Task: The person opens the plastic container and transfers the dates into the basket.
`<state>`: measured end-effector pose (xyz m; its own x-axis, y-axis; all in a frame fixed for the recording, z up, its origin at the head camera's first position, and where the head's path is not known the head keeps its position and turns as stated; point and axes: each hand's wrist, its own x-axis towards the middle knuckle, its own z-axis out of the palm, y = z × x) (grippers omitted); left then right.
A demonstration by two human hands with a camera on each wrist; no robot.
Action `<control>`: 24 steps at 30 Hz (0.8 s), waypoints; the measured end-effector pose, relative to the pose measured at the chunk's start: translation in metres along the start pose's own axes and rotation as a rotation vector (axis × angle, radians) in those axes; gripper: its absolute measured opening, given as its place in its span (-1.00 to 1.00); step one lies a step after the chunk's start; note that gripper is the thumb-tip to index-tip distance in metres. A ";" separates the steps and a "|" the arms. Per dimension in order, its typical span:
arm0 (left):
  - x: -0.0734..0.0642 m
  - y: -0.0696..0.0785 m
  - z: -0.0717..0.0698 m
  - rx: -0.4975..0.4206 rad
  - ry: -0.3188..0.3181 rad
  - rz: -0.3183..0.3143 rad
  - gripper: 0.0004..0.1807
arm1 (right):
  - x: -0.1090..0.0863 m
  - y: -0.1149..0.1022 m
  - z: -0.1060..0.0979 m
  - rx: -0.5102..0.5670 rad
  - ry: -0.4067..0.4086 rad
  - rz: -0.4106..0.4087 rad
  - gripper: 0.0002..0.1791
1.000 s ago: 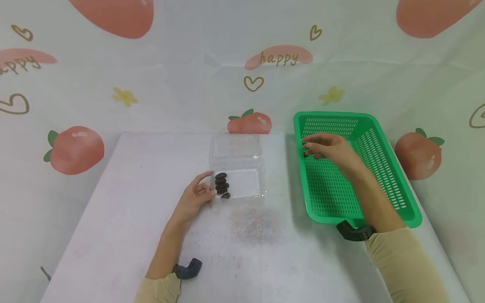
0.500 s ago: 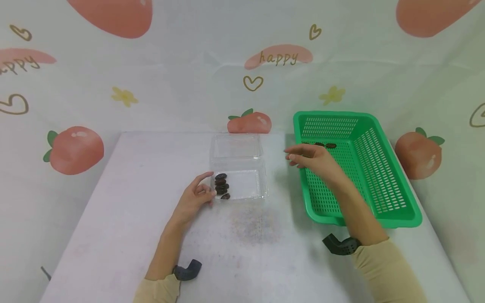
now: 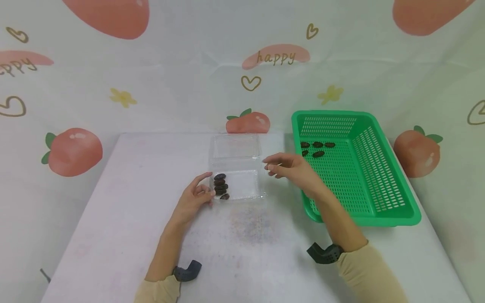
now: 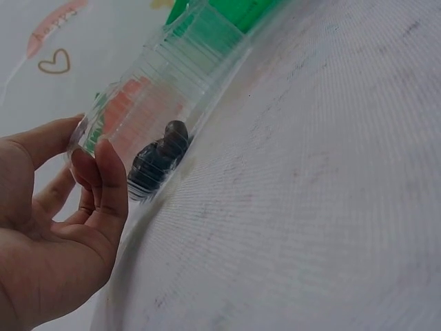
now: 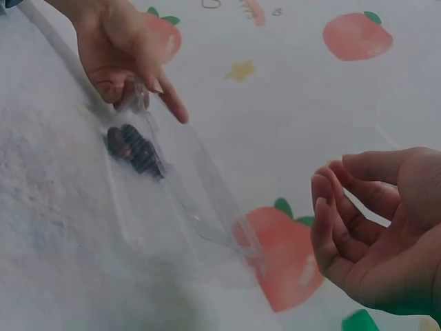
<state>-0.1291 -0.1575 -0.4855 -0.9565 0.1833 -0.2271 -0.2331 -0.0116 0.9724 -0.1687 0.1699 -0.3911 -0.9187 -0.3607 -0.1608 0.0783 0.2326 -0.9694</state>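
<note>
A clear plastic clamshell box lies with its lid folded back on the table. Along its left side sit several dark brown, shiny oval dates. My left hand pinches the box's left edge between thumb and fingers; the left wrist view shows the fingertips at the plastic wall. Just right of the box, my right hand hangs in the air, apart from it. Its fingers are loosely bent, and in the right wrist view nothing shows between the fingertips.
A green slotted plastic basket stands on the right of the table. Several dates lie inside near its far left corner. A fruit-patterned cloth hangs behind the white table.
My right hand has moved left, out of the green basket and toward the box, uncovering dates inside the basket. My left hand has stayed at the box's edge.
</note>
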 end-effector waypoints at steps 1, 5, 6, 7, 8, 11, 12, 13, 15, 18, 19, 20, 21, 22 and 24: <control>0.000 0.000 0.000 0.000 0.001 0.001 -0.29 | 0.000 0.000 0.003 0.004 -0.005 0.002 -0.69; 0.000 0.000 -0.001 0.009 -0.001 -0.001 -0.29 | 0.002 -0.001 0.014 0.010 -0.021 0.003 -0.71; 0.000 0.000 -0.001 0.010 -0.002 -0.001 -0.29 | 0.002 -0.001 0.017 0.008 -0.024 0.004 -0.71; -0.001 0.001 0.000 0.010 -0.002 -0.001 -0.29 | 0.003 -0.001 0.020 0.007 -0.028 0.007 -0.71; -0.001 0.001 0.000 0.012 -0.002 -0.002 -0.29 | 0.003 -0.001 0.023 0.009 -0.035 0.007 -0.71; -0.002 0.003 0.000 0.010 -0.004 -0.004 -0.28 | 0.004 -0.001 0.032 -0.008 -0.053 -0.003 -0.71; -0.002 0.003 0.000 0.009 -0.004 -0.004 -0.28 | 0.004 -0.002 0.036 -0.008 -0.056 -0.004 -0.71; -0.002 0.004 0.000 0.010 -0.005 -0.004 -0.28 | 0.005 -0.001 0.039 -0.014 -0.057 -0.007 -0.71; -0.002 0.004 0.000 0.011 -0.006 -0.004 -0.28 | 0.006 0.000 0.046 -0.021 -0.054 -0.006 -0.73; -0.002 0.004 0.000 0.008 -0.002 -0.001 -0.29 | 0.009 0.002 0.056 -0.021 -0.056 0.003 -0.76; -0.002 0.003 0.000 0.005 -0.002 0.000 -0.29 | 0.010 0.004 0.060 -0.032 -0.056 0.004 -0.77; -0.002 0.003 0.000 0.002 -0.002 0.002 -0.29 | 0.011 0.005 0.063 -0.037 -0.058 0.005 -0.77; -0.002 0.002 0.000 -0.003 -0.004 0.003 -0.29 | 0.012 0.007 0.066 -0.051 -0.061 0.001 -0.77; -0.001 0.002 0.000 -0.005 -0.005 0.004 -0.29 | 0.014 0.008 0.069 -0.066 -0.064 -0.002 -0.77; -0.001 0.001 0.000 -0.012 -0.005 0.007 -0.28 | 0.017 0.013 0.073 -0.103 -0.067 -0.017 -0.77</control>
<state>-0.1283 -0.1578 -0.4839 -0.9572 0.1880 -0.2203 -0.2289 -0.0250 0.9731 -0.1550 0.1004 -0.4197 -0.8913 -0.4241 -0.1602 0.0197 0.3167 -0.9483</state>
